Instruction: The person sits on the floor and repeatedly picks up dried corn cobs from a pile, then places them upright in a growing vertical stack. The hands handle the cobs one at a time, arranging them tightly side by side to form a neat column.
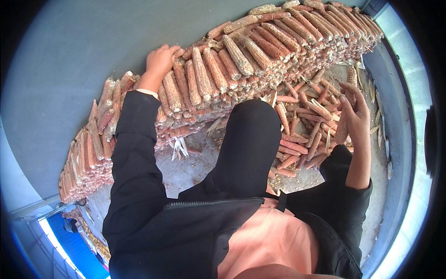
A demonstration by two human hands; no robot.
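Note:
Bare corn cobs, reddish and tan, lie stacked in a long wall-like pile that curves across the view. My left hand rests at the pile's back edge, its fingers around the end of a cob; how firmly it grips is partly hidden. On the right, my right hand is raised over loose cobs, with a long corn cob between thumb and fingers. Under it a loose heap of cobs lies on the floor, mixed with dry husks.
A grey wall stands behind the stack. My knee is between the stack and my body. Pale husk strips and scattered kernels lie on the concrete floor. Another wall runs along the right side.

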